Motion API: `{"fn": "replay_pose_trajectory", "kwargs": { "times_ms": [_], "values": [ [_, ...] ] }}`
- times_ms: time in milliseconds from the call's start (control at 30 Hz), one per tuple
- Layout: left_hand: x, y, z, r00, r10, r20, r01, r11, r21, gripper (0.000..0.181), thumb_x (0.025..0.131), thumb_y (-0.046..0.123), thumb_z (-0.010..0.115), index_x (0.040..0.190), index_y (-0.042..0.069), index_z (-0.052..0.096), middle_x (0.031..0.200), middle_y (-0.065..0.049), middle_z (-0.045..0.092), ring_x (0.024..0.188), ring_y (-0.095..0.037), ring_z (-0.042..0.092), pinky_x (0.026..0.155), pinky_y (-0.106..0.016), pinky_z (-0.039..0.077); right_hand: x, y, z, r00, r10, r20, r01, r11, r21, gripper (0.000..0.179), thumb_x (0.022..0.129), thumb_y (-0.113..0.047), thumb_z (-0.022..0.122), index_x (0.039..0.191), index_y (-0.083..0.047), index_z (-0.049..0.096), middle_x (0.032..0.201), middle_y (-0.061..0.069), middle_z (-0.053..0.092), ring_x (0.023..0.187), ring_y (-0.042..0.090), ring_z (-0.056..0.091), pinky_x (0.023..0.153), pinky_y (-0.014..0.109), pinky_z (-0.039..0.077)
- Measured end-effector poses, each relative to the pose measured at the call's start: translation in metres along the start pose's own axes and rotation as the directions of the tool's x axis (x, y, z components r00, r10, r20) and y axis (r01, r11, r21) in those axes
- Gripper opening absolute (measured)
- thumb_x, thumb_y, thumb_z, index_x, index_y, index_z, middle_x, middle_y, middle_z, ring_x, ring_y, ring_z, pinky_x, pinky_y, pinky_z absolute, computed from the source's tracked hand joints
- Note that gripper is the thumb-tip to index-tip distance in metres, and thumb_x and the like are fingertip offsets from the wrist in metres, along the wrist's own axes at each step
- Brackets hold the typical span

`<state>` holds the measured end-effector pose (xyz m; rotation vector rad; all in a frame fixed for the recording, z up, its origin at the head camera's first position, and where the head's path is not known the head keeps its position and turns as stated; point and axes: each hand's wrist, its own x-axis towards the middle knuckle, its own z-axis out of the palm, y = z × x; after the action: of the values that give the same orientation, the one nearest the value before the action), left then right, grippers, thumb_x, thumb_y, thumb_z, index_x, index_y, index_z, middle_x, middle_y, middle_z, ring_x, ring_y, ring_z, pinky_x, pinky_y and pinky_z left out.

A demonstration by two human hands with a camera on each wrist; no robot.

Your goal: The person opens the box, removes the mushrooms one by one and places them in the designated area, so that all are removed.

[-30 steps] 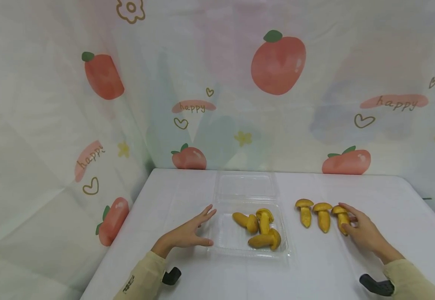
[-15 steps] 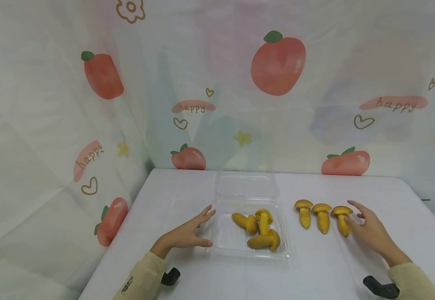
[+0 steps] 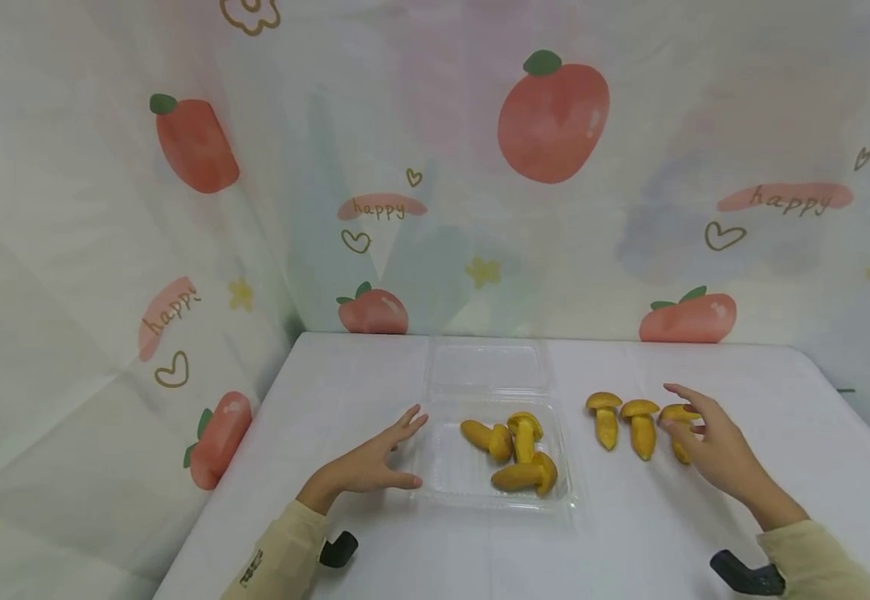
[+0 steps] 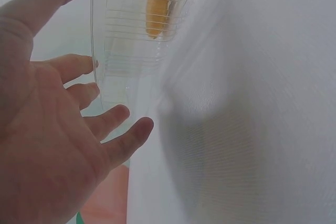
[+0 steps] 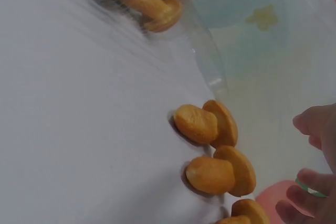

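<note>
A clear plastic clamshell box (image 3: 446, 475) lies with its lid (image 3: 489, 367) folded back, and 3 yellow toy mushrooms (image 3: 519, 477) rest in its tray. My left hand (image 3: 371, 458) is at the box's left side with thumb and fingers spread; in the left wrist view its fingertips reach the box wall (image 4: 113, 66). Right of the box, 3 more mushrooms lie in a row: a left one (image 3: 606, 425), a middle one (image 3: 642, 429) and a right one (image 3: 672, 412). Over the right one hovers my right hand (image 3: 720, 446), fingers apart, holding nothing and partly hiding it.
A white cloth covers the table (image 3: 502, 558). Behind it and at the left hang printed curtains (image 3: 435, 275) with fruit and hearts. Each wrist has a black mount (image 3: 746, 575) near the sleeve cuff.
My right hand was at the right mushroom, drew back rightward off it, and is now raised and further left above it. My left hand and the mushrooms stay in place; the view tilts slightly.
</note>
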<state>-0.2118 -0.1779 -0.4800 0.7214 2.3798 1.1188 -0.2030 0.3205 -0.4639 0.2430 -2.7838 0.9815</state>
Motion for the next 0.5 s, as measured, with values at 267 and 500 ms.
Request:
{"fn": "replay_pose_trajectory", "kwargs": {
  "times_ms": [267,500],
  "values": [
    [0.001,0.001,-0.001,1.000,0.007,0.001,-0.007,1.000,0.002,0.095,0.090,0.027,0.076,0.163,0.014,0.017,0.173,-0.007,-0.002,0.160,-0.034,0.004,0.123,-0.064,0.020,-0.006,-0.019,0.015,0.993,-0.116,-0.020,0.116,0.993,-0.006,0.051,0.095,-0.011,0.069,0.141,-0.001,0.051,0.125,0.023,0.057,0.101,0.031,0.050,0.072,0.016,0.044],
    [0.000,0.002,-0.002,1.000,-0.002,0.007,0.002,1.000,0.003,0.094,0.090,0.026,0.076,0.163,0.014,0.018,0.173,-0.008,-0.001,0.159,-0.035,0.007,0.121,-0.062,0.028,-0.008,-0.037,0.021,0.986,-0.166,-0.005,0.166,0.986,0.014,0.050,0.095,-0.012,0.070,0.140,-0.002,0.052,0.139,0.024,0.055,0.121,0.040,0.051,0.081,0.024,0.049]
  ]
}}
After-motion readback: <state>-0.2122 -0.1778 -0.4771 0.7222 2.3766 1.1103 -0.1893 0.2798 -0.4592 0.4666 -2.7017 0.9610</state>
